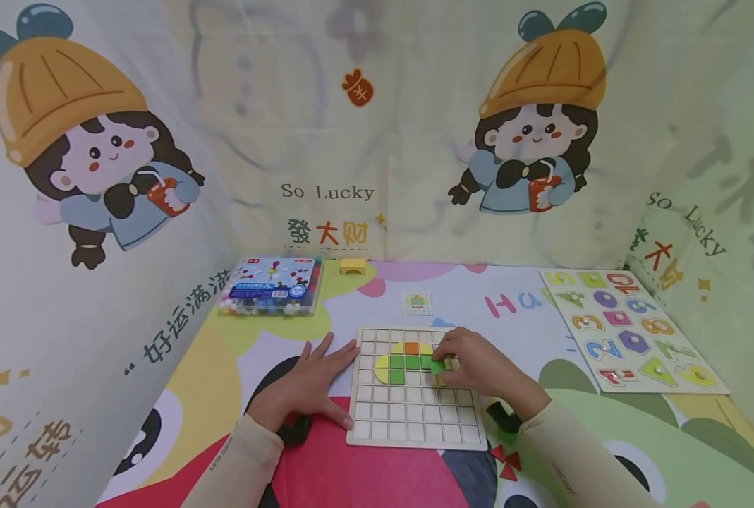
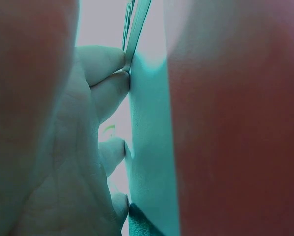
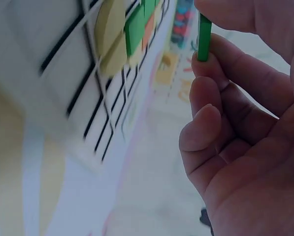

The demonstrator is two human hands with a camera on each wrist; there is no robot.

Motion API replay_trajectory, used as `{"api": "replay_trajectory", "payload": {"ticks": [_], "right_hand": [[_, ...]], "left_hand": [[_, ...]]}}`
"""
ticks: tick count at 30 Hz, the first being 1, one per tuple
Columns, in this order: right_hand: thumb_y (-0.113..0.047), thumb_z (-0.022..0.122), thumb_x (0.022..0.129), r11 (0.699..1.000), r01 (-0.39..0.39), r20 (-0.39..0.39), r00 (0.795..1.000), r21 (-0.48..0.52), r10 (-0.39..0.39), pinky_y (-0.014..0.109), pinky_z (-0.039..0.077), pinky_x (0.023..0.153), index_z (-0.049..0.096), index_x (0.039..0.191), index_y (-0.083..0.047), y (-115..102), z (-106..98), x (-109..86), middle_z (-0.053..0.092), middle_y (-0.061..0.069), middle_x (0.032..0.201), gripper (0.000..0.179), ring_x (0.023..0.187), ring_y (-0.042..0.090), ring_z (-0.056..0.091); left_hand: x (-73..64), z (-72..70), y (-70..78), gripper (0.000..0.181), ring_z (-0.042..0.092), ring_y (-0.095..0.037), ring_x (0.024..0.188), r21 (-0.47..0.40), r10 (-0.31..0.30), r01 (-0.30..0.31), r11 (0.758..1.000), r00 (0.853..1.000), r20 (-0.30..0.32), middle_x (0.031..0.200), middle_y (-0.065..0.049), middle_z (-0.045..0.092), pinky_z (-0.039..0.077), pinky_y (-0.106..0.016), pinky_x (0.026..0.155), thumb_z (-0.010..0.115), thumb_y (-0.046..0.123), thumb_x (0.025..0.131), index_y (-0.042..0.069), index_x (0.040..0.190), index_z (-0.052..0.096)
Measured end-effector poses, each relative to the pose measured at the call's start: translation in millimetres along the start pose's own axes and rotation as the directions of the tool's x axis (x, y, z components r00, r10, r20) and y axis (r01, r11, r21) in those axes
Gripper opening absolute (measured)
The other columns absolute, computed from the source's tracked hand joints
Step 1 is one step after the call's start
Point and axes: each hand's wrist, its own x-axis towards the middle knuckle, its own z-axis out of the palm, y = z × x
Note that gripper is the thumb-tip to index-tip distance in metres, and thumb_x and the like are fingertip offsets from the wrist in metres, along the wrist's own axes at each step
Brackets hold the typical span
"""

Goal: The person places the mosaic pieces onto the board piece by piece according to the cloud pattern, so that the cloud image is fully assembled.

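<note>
A pale wooden grid board (image 1: 377,430) lies on the table before me. Yellow curved pieces (image 1: 381,367), an orange square (image 1: 411,348) and several green squares (image 1: 397,377) fill some cells of its upper half. Between thumb and fingertip, my right hand (image 1: 481,363) pinches a green square tile (image 3: 204,42) over the right side of the pieces. In the right wrist view that tile stands edge-on. My left hand (image 1: 307,384) rests with fingers spread along the board's left edge, its fingertips and thumb right at the frame.
Behind the board lies a small pattern card (image 1: 417,303). Red triangles (image 1: 508,462) lie by the near right corner. A clear-lidded kit box (image 1: 274,286) and a yellow block (image 1: 353,266) stand at the back; a number puzzle board (image 1: 633,339) lies to the right.
</note>
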Motion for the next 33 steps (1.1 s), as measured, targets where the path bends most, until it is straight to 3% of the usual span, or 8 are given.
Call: {"api": "replay_trajectory", "payload": {"ticks": [5, 15, 33], "right_hand": [[-0.020, 0.089, 0.085, 1.000, 0.015, 0.056, 0.998, -0.002, -0.015, 0.037, 0.060, 0.091, 0.084, 0.106, -0.011, -9, 11, 13.3, 0.074, -0.003, 0.103, 0.023, 0.099, 0.014, 0.061], [-0.017, 0.088, 0.087, 0.998, 0.035, 0.085, 0.996, -0.049, -0.030, 0.035, 0.059, 0.090, 0.084, 0.102, -0.013, -19, 31, 22.8, 0.074, -0.005, 0.098, 0.017, 0.098, 0.012, 0.061], [-0.018, 0.087, 0.086, 0.996, 0.027, 0.086, 0.996, -0.090, -0.020, 0.032, 0.057, 0.085, 0.084, 0.104, -0.015, -24, 36, 23.7, 0.072, -0.004, 0.099, 0.018, 0.097, 0.013, 0.059]], "left_hand": [[-1.3, -0.1, 0.8, 0.127, -0.001, -0.039, 0.167, -0.009, 0.001, -0.001, 1.000, 1.000, -0.001, 0.178, 0.006, 0.024, -0.003, -0.071, 0.129, 0.093, 0.066, 0.064, 0.026, 0.168, 0.032], [-2.8, -1.2, 2.5, 0.126, 0.000, -0.040, 0.167, -0.019, -0.005, 0.005, 1.000, 1.000, 0.003, 0.177, 0.007, 0.025, -0.003, -0.072, 0.129, 0.094, 0.065, 0.064, 0.026, 0.168, 0.033], [-2.7, -2.2, 2.7, 0.126, 0.000, -0.042, 0.166, -0.028, 0.013, -0.013, 1.000, 1.000, -0.008, 0.177, 0.006, 0.026, -0.003, -0.073, 0.128, 0.094, 0.064, 0.064, 0.026, 0.168, 0.033]]}}
